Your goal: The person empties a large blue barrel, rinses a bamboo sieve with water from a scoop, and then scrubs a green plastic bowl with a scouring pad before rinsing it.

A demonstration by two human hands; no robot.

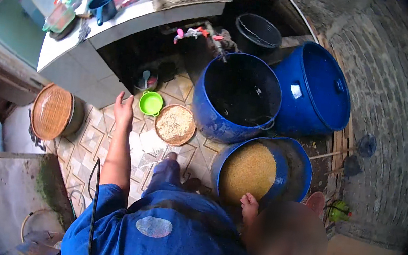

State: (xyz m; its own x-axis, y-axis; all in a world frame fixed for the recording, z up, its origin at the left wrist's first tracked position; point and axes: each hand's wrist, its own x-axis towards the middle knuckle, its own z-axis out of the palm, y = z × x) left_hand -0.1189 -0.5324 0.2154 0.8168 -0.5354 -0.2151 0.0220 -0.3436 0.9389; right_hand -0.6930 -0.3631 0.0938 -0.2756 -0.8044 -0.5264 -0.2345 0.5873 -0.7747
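Note:
My left hand point(123, 110) is raised over the tiled floor with fingers apart, holding nothing. Closest to it are a bright green plastic bowl point(151, 103) with small handles and a round woven tray point(175, 125) of pale pieces. At the near side of a blue barrel point(306, 166) holding yellowish-brown grain point(250, 169) is my right hand point(249, 204). Its fingers look drawn together; whether anything lies between them is hidden. A blurred patch covers much of my right forearm.
Behind the grain barrel stands a blue drum point(234, 126) with dark liquid under a tap point(219, 48). Another blue drum point(315, 90) leans beside it. A white counter point(125, 23) carries dishes and a blue dipper point(103, 5). A woven basket lid point(50, 111) covers a container at left.

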